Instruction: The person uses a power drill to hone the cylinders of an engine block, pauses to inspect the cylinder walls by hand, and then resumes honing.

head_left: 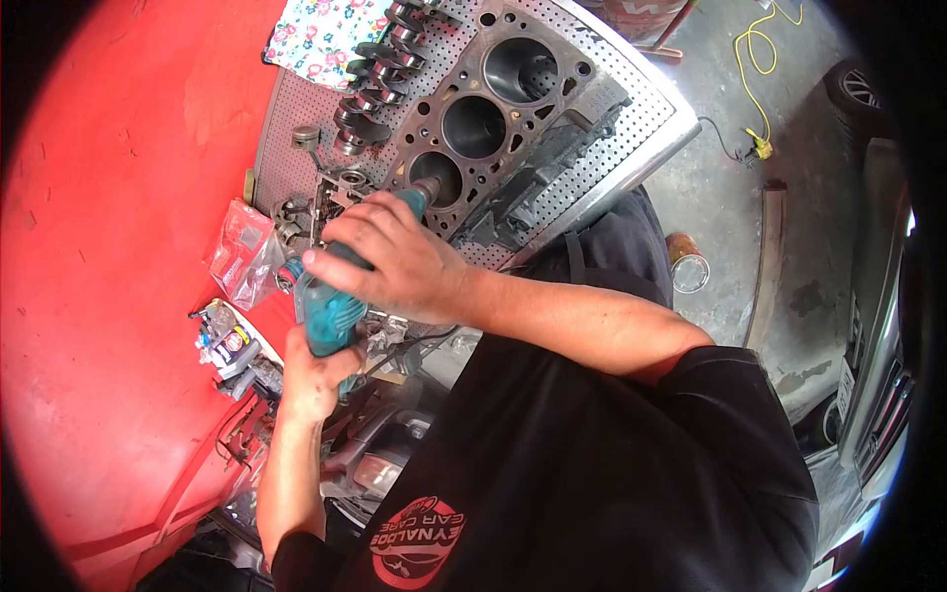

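A teal and black power drill (330, 314) slants across the middle of the view. My left hand (314, 375) is closed around its rear handle. My right hand (400, 261) wraps over the front of its body, thumb towards me. The drill's nose points into the nearest cylinder bore of an engine block (473, 126); whatever is fitted to it inside the bore is hidden. Two more open bores lie farther up the block. The block rests on a perforated metal bench top (592, 187).
Left of the block lie a crankshaft (380, 74), a floral cloth (326, 39), a piston with rod (307, 138) and a red-printed plastic bag (242, 255). A can (688, 261) and a yellow cord (755, 59) are on the floor to the right.
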The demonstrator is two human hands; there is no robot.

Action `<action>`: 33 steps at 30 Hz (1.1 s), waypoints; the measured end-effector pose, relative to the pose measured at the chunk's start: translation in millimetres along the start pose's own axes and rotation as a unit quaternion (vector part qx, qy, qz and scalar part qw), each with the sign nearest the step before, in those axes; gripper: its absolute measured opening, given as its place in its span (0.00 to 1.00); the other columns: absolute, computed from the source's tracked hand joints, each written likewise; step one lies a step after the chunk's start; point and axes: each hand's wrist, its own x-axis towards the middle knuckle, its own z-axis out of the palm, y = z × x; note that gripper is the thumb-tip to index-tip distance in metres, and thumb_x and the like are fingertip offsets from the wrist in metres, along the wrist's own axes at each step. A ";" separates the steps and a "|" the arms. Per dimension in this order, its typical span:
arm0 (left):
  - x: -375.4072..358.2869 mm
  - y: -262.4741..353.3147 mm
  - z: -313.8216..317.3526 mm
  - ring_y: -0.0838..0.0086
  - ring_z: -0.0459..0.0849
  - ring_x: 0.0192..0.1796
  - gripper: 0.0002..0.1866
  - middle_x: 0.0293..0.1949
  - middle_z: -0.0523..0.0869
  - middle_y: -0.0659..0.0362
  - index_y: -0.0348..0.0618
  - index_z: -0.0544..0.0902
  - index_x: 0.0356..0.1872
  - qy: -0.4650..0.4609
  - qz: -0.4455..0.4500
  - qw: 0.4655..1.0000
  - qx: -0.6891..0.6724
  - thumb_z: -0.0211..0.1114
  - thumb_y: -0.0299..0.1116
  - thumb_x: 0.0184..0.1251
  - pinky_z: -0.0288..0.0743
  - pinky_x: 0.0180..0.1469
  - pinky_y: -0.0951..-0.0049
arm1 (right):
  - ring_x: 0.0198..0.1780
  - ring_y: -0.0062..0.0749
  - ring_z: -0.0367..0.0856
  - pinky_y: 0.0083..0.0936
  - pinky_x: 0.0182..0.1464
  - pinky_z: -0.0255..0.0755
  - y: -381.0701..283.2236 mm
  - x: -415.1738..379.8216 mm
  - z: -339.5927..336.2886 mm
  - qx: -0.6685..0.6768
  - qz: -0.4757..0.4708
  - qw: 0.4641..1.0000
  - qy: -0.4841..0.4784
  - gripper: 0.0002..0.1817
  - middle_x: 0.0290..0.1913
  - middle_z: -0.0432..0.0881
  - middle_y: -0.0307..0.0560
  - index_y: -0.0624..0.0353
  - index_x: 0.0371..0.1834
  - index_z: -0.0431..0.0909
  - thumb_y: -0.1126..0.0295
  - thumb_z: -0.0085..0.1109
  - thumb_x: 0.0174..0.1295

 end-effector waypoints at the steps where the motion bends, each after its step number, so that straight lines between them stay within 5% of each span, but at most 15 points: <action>1: -6.4 2.4 -1.6 0.79 0.81 0.34 0.12 0.33 0.85 0.65 0.35 0.84 0.40 0.011 -0.003 1.000 -0.003 0.67 0.22 0.53 0.75 0.38 0.76 | 0.57 0.45 0.79 0.52 0.65 0.69 -5.3 4.3 -1.6 0.003 -0.002 1.000 -0.002 0.29 0.57 0.76 0.48 0.45 0.70 0.71 0.67 0.59 0.64; 33: -32.6 34.5 -7.1 0.76 0.82 0.30 0.15 0.29 0.85 0.60 0.33 0.84 0.40 0.062 -0.017 0.998 -0.030 0.67 0.21 0.48 0.76 0.36 0.74 | 0.53 0.43 0.79 0.48 0.59 0.71 -22.9 28.3 3.4 -0.007 -0.011 1.000 0.026 0.27 0.52 0.75 0.48 0.43 0.70 0.71 0.66 0.58 0.65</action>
